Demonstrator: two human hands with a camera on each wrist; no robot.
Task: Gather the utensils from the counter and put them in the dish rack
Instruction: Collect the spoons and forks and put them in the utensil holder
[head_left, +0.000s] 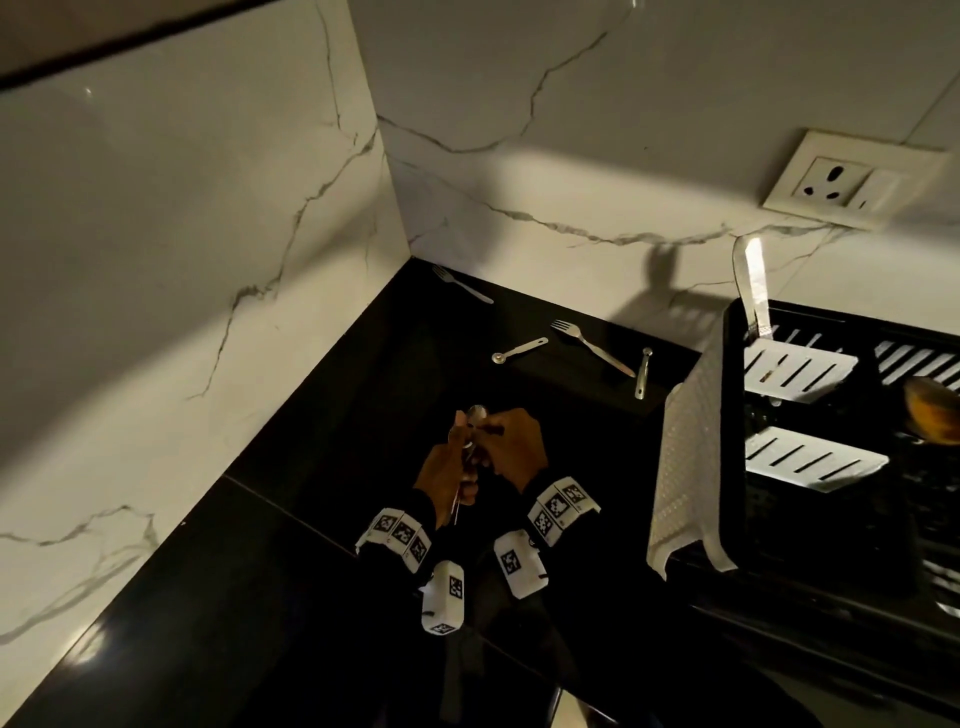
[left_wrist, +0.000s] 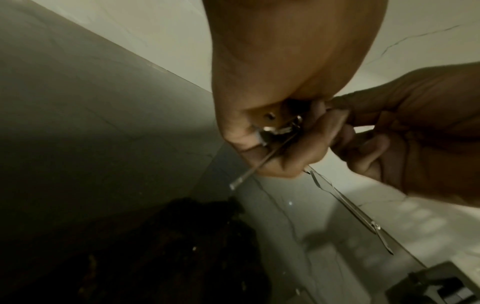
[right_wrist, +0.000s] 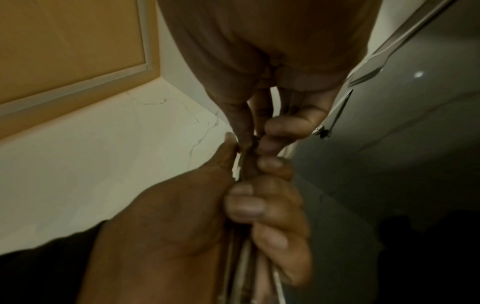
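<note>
Steel utensils (head_left: 470, 452) sit bunched in the left hand (head_left: 447, 467), fingers curled round them; the right hand (head_left: 514, 447) pinches their tops. Square the handles first; forks (head_left: 589, 345) wait beyond.

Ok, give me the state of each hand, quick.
Left hand: closed around a bundle of utensils.
Right hand: fingers pinching the top of that same bundle.

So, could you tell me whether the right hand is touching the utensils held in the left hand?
Touching. The right wrist view shows the right hand pinching the top of the utensils gripped by the left hand.
</note>
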